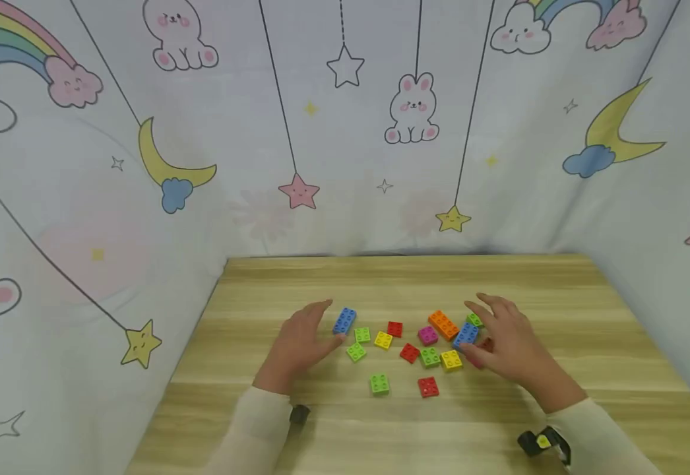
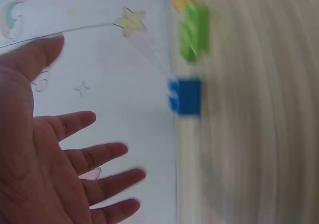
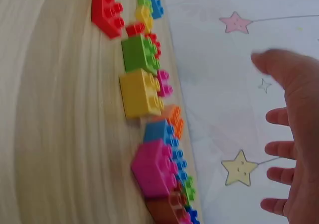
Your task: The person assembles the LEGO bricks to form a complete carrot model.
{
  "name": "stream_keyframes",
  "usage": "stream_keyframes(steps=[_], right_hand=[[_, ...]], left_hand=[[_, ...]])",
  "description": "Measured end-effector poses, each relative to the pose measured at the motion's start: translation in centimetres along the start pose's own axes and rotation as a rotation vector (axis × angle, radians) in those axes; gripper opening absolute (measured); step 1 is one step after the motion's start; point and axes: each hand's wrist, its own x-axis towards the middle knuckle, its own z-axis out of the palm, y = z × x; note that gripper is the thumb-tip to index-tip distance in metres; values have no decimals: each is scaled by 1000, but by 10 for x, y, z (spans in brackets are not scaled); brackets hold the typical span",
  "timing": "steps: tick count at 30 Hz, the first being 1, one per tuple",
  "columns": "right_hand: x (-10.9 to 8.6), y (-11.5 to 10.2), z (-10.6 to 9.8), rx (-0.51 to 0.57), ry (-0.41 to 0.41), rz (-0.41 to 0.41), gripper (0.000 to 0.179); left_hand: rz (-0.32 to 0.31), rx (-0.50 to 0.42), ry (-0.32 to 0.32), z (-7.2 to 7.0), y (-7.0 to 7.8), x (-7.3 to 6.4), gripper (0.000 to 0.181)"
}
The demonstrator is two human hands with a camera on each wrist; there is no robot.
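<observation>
My left hand (image 1: 301, 340) hovers at the left of a spread of toy building bricks, fingers apart and holding nothing. Nearest it is a long blue brick (image 1: 344, 321), also in the left wrist view as a blurred blue brick (image 2: 186, 97). My right hand (image 1: 508, 340) hovers over the right end of the spread, its fingers spread and holding nothing. Below it lie another blue brick (image 1: 466, 336) and a green brick (image 1: 474, 320), partly hidden. In the right wrist view a magenta brick (image 3: 153, 168) and a yellow brick (image 3: 140, 93) stand near that hand (image 3: 304, 149).
Between the hands lie an orange brick (image 1: 443, 324), a yellow brick (image 1: 451, 360), a red brick (image 1: 428, 387), a green brick (image 1: 379, 384) and several others. They lie on a wooden table (image 1: 380, 435). A patterned white cloth (image 1: 357, 224) hangs behind and at both sides.
</observation>
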Motion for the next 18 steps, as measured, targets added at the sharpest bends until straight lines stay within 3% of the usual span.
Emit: stream_keyframes(steps=[3,6,11,18], right_hand=[[-2,-12,8,118,37,-12,60],[-7,-25,17,197,20,-16,46],[-16,-46,33,222,-72,-49,39],[-26,-61,55,200,-125,-41,35]], left_hand=[[-6,-186,-22,6,17,-8,63],[22,-296,-96,17,34,-15,54],[56,-305,-224,32,51,-20,52],[72,-245,-280,47,50,-25,54]])
